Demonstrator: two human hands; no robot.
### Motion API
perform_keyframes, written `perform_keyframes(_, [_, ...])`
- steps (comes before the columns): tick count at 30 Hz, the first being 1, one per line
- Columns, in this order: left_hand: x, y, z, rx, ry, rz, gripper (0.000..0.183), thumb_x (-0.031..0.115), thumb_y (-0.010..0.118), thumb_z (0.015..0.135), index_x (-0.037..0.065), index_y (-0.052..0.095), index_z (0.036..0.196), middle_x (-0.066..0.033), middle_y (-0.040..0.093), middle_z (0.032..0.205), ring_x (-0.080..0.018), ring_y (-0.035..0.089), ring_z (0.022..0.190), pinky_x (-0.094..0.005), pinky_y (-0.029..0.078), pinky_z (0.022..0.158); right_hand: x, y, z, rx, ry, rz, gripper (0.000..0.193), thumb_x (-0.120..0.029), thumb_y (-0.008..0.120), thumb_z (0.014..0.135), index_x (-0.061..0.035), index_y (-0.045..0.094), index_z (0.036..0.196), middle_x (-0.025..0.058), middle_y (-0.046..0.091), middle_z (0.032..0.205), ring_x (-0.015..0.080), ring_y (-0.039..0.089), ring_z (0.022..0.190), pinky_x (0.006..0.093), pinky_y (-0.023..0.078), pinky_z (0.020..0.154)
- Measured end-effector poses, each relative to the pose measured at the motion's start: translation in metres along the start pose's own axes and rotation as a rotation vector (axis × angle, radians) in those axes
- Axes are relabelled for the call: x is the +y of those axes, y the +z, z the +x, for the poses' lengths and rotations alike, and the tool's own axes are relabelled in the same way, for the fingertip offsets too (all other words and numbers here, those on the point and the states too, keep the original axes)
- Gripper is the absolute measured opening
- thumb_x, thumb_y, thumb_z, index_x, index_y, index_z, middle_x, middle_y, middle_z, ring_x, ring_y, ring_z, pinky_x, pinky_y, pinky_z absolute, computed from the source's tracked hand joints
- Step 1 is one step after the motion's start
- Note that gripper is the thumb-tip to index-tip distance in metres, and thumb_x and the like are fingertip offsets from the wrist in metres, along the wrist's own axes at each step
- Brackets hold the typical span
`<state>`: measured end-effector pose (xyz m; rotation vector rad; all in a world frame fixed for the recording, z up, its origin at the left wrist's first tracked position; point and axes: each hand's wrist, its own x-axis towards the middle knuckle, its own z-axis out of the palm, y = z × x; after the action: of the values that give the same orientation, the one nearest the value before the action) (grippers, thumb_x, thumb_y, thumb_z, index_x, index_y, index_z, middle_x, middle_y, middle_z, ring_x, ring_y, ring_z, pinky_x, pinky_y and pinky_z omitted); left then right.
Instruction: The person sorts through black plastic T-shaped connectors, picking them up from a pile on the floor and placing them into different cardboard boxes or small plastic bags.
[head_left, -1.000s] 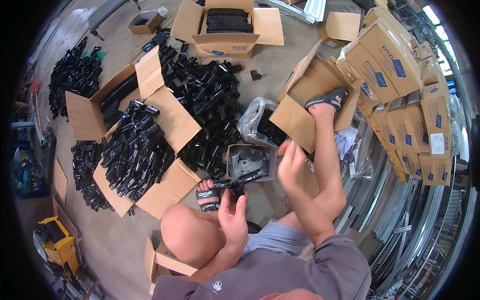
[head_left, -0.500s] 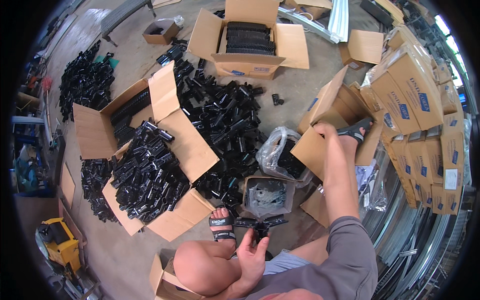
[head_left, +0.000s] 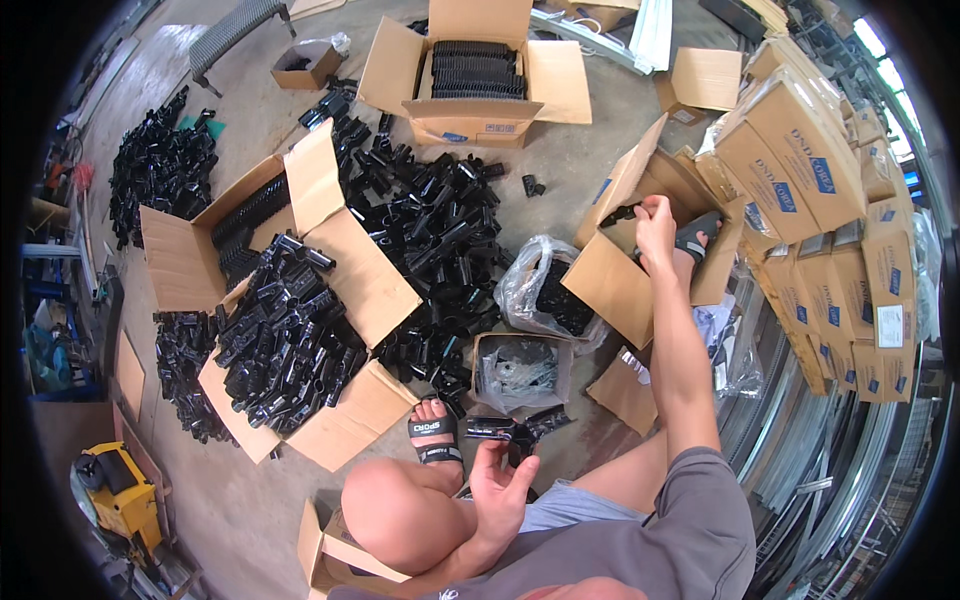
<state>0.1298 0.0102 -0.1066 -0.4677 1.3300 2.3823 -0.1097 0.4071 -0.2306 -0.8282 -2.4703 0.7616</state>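
Near my knees, my left hand (head_left: 498, 494) is closed on a glossy black branched pipe connector (head_left: 518, 432), its arms pointing outward. My right hand (head_left: 656, 232) reaches to the open cardboard box (head_left: 612, 287) on the right. Its fingers are closed on a small black piece (head_left: 620, 215) by the box's far left wall. My sandaled foot (head_left: 697, 236) rests inside that same box. A bag-lined small box (head_left: 520, 372) of small parts stands just beyond the connector. Behind it is a clear plastic bag (head_left: 530, 275) with black pieces inside.
Large piles of black connectors (head_left: 430, 230) cover the floor. More connectors spill over an open carton (head_left: 375, 290) at left. Another carton (head_left: 470, 130) at the back holds stacked black parts. Sealed boxes (head_left: 790, 175) and metal profiles (head_left: 790, 470) line the right side.
My right hand has risen out of the box's depth and now shows a small black piece at its fingers. The connector in my left hand has turned and tilted. The view has shifted slightly.
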Motion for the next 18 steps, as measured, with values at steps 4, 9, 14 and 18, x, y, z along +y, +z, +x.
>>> perform_keyframes(4, [0.011,0.013,0.002,-0.066,0.089,-0.006,0.059,-0.007,0.066,0.088,-0.001,0.038,0.14,-0.0075,0.05,0.126,-0.0152,0.052,0.114,-0.0299,0.046,0.097,-0.033,-0.069,-0.064,-0.05,0.389,0.709,0.043,-0.006,0.068,0.088,0.0026,0.054,0.128,0.0179,0.066,0.11,0.0305,0.065,0.102,0.039,0.055,0.09])
perform_keyframes(9, [0.006,0.002,-0.003,-0.175,0.01,-0.027,0.047,0.005,0.063,0.095,0.008,0.044,0.139,-0.0034,0.054,0.115,-0.01,0.053,0.097,-0.0247,0.048,0.075,-0.061,-0.14,-0.193,-0.143,0.629,1.122,0.035,0.004,0.062,0.092,0.0035,0.056,0.126,0.0175,0.064,0.117,0.0258,0.066,0.102,0.0396,0.056,0.093])
perform_keyframes(14, [0.002,0.002,-0.004,-0.201,0.094,0.176,0.037,0.01,0.062,0.097,0.004,0.052,0.132,-0.0029,0.062,0.112,-0.0093,0.057,0.094,-0.0238,0.048,0.079,-0.117,-0.188,-0.3,-0.359,0.728,1.46,0.023,-0.002,0.058,0.096,0.0011,0.064,0.119,0.0123,0.069,0.109,0.0202,0.067,0.094,0.036,0.057,0.085])
perform_keyframes(18, [0.007,-0.002,-0.014,-0.261,0.226,0.244,0.039,0.008,0.065,0.095,0.001,0.055,0.132,-0.0059,0.064,0.121,-0.0108,0.057,0.107,-0.0265,0.044,0.096,-0.13,-0.185,-0.344,-0.481,0.764,1.542,0.027,-0.003,0.059,0.096,0.0003,0.062,0.123,0.011,0.07,0.105,0.0192,0.068,0.089,0.031,0.056,0.081])
